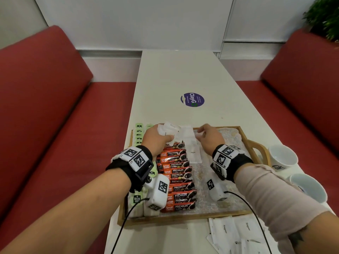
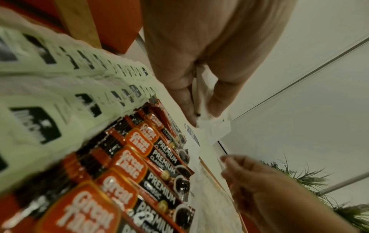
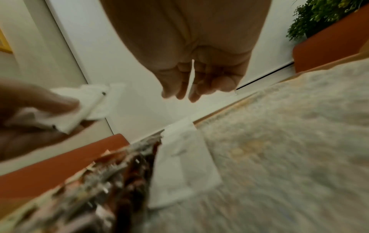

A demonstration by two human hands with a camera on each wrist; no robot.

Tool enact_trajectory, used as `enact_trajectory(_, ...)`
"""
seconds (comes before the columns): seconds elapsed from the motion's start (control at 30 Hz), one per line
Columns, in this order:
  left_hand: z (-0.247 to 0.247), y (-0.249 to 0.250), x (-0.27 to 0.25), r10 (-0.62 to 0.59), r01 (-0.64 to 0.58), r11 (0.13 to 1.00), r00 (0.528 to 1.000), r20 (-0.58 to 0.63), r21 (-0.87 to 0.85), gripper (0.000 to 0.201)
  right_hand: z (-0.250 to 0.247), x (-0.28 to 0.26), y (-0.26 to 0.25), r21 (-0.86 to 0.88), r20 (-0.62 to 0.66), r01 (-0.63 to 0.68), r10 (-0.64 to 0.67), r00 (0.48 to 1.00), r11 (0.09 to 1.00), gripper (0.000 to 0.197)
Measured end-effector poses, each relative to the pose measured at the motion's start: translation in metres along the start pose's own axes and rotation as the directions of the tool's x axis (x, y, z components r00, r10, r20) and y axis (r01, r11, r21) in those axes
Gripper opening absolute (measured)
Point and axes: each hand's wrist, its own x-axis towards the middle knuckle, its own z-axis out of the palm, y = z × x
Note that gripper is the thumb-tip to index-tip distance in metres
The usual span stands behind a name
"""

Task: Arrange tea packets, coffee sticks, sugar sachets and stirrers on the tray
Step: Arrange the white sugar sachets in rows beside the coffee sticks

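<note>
A: So, largest first. White table [image 1: 176, 74] runs far between two red benches [image 1: 42, 99]; wooden tray [image 1: 256, 143] sits at the near end, speckled liner inside.

B: Contents, left to right?

A: Green tea packets [image 1: 138, 133] in overlapping rows along the left side. Orange-and-black coffee sticks [image 1: 177, 176] stacked just right of them, near to far. One white sugar sachet [image 1: 193, 153] flat on the liner, touching the coffee row's right edge.

B: Off the tray?

A: Loose sugar sachets [image 1: 236, 230] on the table, near right. Two white cups [image 1: 283, 156] right of the tray handle. Purple round sticker [image 1: 192, 99] farther up.

B: Hands?

A: Left hand [image 1: 156, 139] over the tray's far left, fingers and thumb clamped on a bunch of sachets [image 1: 170, 130]. Right hand [image 1: 209, 138] near it, fingers curled, pinching a single sachet [image 3: 190, 78] edge-on in the right wrist view. Stirrers: can't make any out.
</note>
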Motion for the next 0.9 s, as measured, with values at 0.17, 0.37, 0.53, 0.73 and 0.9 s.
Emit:
enact_trajectory(0.17, 0.004, 0.004, -0.005, 0.026, -0.026, 1.0, 1.0, 0.01, -0.01, 0.035, -0.015, -0.008, -0.025, 0.19, 0.065, 0.176, -0.191, 0.979, 0.966, 0.018)
enact_trajectory(0.37, 0.01, 0.009, -0.013, 0.055, -0.054, 0.998, 0.998, 0.027, -0.011, 0.033, -0.016, -0.02, -0.031, 0.133, 0.188, 0.161, -0.184, 0.965, 0.978, 0.011)
enact_trajectory(0.53, 0.009, 0.009, -0.015, 0.046, -0.049, 0.999, 0.994, -0.102, -0.025, 0.028, -0.019, -0.025, -0.026, 0.305, 0.137, 0.017, -0.061, 0.989, 0.952, 0.014)
enact_trajectory(0.73, 0.009, 0.008, -0.019, 0.003, -0.009, 0.999, 0.989, -0.147, -0.045, 0.037, -0.023, -0.03, -0.023, 0.324, 0.025, 0.038, -0.049, 0.998, 0.945, 0.008)
enact_trajectory(0.9, 0.012, 0.008, -0.021, 0.016, -0.015, 1.0, 0.995, -0.098, 0.01, 0.031, -0.031, -0.034, -0.024, 0.259, 0.039, 0.136, -0.151, 0.988, 0.956, 0.031)
